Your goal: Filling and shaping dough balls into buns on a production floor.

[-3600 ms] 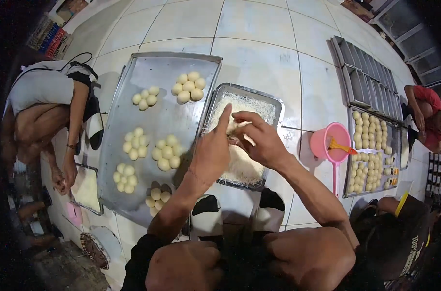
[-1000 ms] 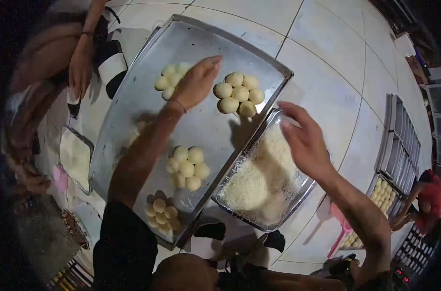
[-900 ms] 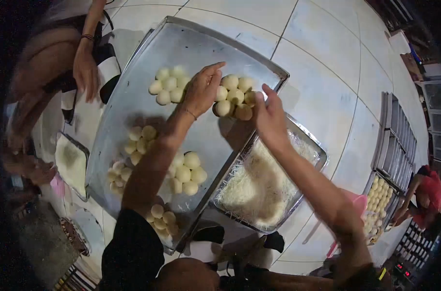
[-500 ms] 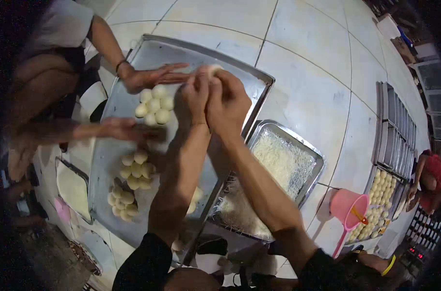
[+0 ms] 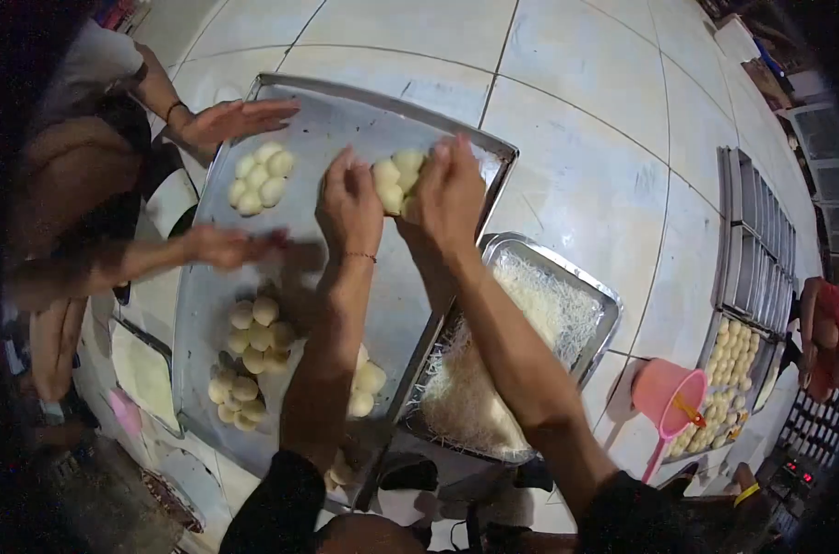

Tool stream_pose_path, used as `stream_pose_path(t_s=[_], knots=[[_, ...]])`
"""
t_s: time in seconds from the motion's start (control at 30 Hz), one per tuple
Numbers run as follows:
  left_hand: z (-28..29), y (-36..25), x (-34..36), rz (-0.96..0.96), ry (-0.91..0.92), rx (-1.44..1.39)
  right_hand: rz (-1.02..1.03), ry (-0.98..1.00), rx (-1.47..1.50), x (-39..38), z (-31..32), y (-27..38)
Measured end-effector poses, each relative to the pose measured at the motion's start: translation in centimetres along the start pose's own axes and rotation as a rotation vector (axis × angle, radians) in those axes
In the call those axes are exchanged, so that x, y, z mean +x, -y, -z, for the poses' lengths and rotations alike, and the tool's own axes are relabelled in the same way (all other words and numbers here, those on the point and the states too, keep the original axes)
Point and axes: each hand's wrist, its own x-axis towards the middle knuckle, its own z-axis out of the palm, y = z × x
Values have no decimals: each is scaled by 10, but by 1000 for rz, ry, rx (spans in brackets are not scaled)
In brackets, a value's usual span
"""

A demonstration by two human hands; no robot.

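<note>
In the upper part of a large metal tray (image 5: pixel 203 319), my two hands flank a cluster of pale round dough balls (image 5: pixel 396 177). My left hand (image 5: pixel 353 196) is against its left side with curled fingers. My right hand (image 5: pixel 449 196) bends over the right side and hides part of it. On the tray's left lies another flower-like cluster of dough balls (image 5: pixel 261 178). Two more groups, the dough balls (image 5: pixel 258 334) and the dough balls (image 5: pixel 236 399), sit lower down. Other dough balls (image 5: pixel 367 383) show to the right of my left forearm.
Another person's hand (image 5: pixel 239 122) is over the tray's far-left rim; their other hand (image 5: pixel 230 247), blurred, reaches in from the left. A tray of white shreds (image 5: pixel 539 286) adjoins on the right, partly under my right forearm. A pink dipper (image 5: pixel 664 397) and stacked metal pans (image 5: pixel 756 245) stand farther right.
My hands have come apart from a joined position and lowered slightly, exposing the dough cluster between them. The other person's upper hand has drawn back leftward.
</note>
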Motion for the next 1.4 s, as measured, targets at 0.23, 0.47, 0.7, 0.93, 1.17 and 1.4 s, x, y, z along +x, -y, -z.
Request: stream_pose_path(t_s=[0.23,0.47,0.7,0.93,1.17,1.4], knots=[[23,-17,-8,-15,-9,-27,64,39,234,2,-12,-2],[140,-45,-118,55,2,-55,812,247,-862,-11,-23,-7],[224,42,-197,-59,74,10,63,293,-18,-120,-7,74],[185,65,-188,-204,88,45,-98,-30,-205,-280,-63,64],[163,50,-171,161,226,20,-192,-153,280,-249,-83,73],[142,47,-171,3,-152,-24,-84,-21,134,-209,-46,56]])
